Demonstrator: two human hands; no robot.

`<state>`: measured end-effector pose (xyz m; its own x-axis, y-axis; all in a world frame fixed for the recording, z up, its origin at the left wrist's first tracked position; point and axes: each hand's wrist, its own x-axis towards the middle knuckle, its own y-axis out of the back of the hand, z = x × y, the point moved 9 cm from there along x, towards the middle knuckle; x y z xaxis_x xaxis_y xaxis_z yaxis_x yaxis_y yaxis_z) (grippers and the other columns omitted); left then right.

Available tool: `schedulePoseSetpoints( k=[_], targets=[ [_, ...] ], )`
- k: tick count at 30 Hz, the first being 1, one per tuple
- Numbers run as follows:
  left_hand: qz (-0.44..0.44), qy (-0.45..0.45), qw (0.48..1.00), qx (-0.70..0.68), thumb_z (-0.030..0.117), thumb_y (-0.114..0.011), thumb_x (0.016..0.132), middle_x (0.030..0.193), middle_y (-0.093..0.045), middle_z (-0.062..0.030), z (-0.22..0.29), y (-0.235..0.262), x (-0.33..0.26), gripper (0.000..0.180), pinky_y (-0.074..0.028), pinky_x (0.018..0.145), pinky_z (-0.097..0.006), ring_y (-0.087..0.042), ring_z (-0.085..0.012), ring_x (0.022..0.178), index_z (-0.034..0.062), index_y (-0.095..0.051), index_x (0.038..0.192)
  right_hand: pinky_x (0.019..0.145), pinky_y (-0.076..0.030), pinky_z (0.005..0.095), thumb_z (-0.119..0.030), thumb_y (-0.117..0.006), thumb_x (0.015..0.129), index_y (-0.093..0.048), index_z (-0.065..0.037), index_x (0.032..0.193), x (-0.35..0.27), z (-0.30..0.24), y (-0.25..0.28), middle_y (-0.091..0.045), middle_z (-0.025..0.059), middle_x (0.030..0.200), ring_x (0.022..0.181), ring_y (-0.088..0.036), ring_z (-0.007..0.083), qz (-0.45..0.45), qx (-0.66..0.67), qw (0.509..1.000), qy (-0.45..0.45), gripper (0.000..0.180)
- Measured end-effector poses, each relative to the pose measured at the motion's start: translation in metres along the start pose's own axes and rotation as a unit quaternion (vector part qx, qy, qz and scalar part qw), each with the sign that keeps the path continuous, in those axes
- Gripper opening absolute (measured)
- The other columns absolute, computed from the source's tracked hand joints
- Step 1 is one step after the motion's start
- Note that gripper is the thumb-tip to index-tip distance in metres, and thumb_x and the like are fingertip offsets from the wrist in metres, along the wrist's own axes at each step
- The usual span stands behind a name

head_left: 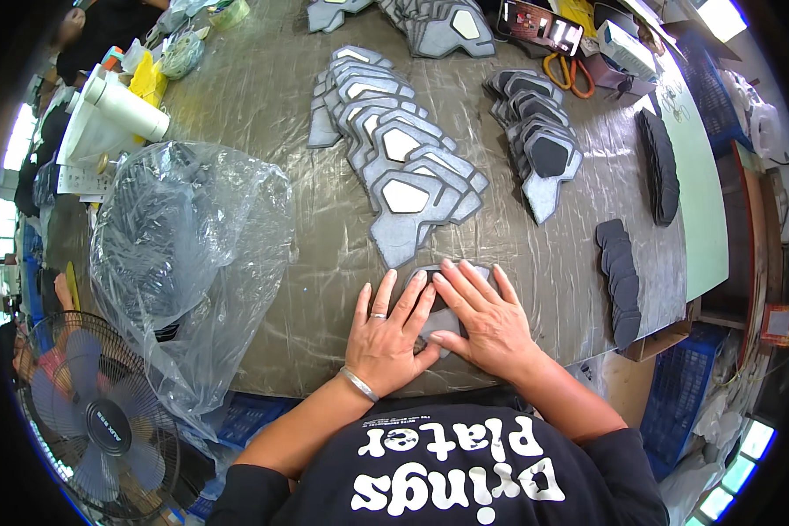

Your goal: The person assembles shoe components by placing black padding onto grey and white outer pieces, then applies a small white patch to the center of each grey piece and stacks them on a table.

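Observation:
At the near edge of the table, a grey, angular cut piece (445, 323) lies mostly covered by my two hands. My left hand (387, 331), with a ring and a bracelet at the wrist, presses flat on its left side, fingers spread. On the right side my right hand (486, 323) rests flat too, its thumb stretched toward the left one. Just beyond my fingers, an overlapping row of grey pieces with white centres (405, 198) runs away from me. Farther right is a similar row of grey pieces with black centres (550, 158).
Small black pieces (620, 280) and a longer black row (659, 167) lie on the right. A clear plastic bag (193, 254) with dark contents covers the left side, near a fan (105, 425). At the back are orange-handled scissors (570, 74), a phone (540, 26) and a white bottle (124, 107).

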<state>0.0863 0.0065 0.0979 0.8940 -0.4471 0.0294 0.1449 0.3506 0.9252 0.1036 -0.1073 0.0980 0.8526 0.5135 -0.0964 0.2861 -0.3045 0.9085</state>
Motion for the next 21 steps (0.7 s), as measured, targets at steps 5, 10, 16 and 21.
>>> schedulePoseSetpoints(
  k=[5, 10, 16, 21],
  targets=[
    [-0.019, 0.005, 1.000, -0.008, 0.048, -0.064, 0.084, 0.157, -0.034, -0.0064, -0.001, -0.002, -0.003, 0.077, -0.021, 0.115, -0.060, -0.027, -0.0394, 0.144, 0.0139, -0.041, 0.149, 0.117, -0.020, 0.0542, -0.059, -0.059, 0.087, -0.048, -0.015, 0.143, -0.024, -0.003, -0.003, -0.040, 0.0060, 0.153, 0.143, -0.034, 0.0261, 0.016, -0.077, 0.996, 0.038, 0.072],
    [-0.030, -0.036, 0.999, -0.016, 0.053, -0.062, 0.086, 0.159, -0.031, -0.0105, -0.002, -0.002, -0.006, 0.078, -0.021, 0.115, -0.060, -0.026, -0.0429, 0.144, 0.0143, -0.040, 0.150, 0.116, -0.022, 0.0555, -0.060, -0.057, 0.088, -0.047, -0.018, 0.144, -0.025, -0.004, -0.001, -0.039, 0.0072, 0.153, 0.144, -0.032, 0.0284, 0.010, -0.080, 0.995, 0.051, 0.071],
    [-0.042, -0.049, 0.998, 0.017, 0.050, -0.068, 0.082, 0.154, -0.037, -0.0151, 0.001, -0.001, -0.019, 0.077, -0.026, 0.113, -0.059, -0.030, -0.0425, 0.143, 0.0107, -0.047, 0.145, 0.114, -0.024, 0.0591, -0.061, -0.058, 0.087, -0.046, -0.024, 0.144, -0.023, -0.004, -0.003, -0.036, 0.0096, 0.155, 0.145, -0.029, 0.0314, -0.032, -0.080, 0.994, 0.066, 0.070],
    [-0.029, -0.045, 0.999, 0.006, 0.048, -0.069, 0.082, 0.152, -0.040, -0.0147, 0.002, 0.005, -0.014, 0.075, -0.030, 0.112, -0.056, -0.033, -0.0404, 0.141, 0.0086, -0.048, 0.143, 0.114, -0.024, 0.0578, -0.061, -0.064, 0.081, -0.048, -0.024, 0.142, -0.020, -0.005, 0.003, -0.038, 0.0104, 0.153, 0.144, -0.032, 0.0327, -0.014, -0.079, 0.994, 0.068, 0.073]
  ],
)
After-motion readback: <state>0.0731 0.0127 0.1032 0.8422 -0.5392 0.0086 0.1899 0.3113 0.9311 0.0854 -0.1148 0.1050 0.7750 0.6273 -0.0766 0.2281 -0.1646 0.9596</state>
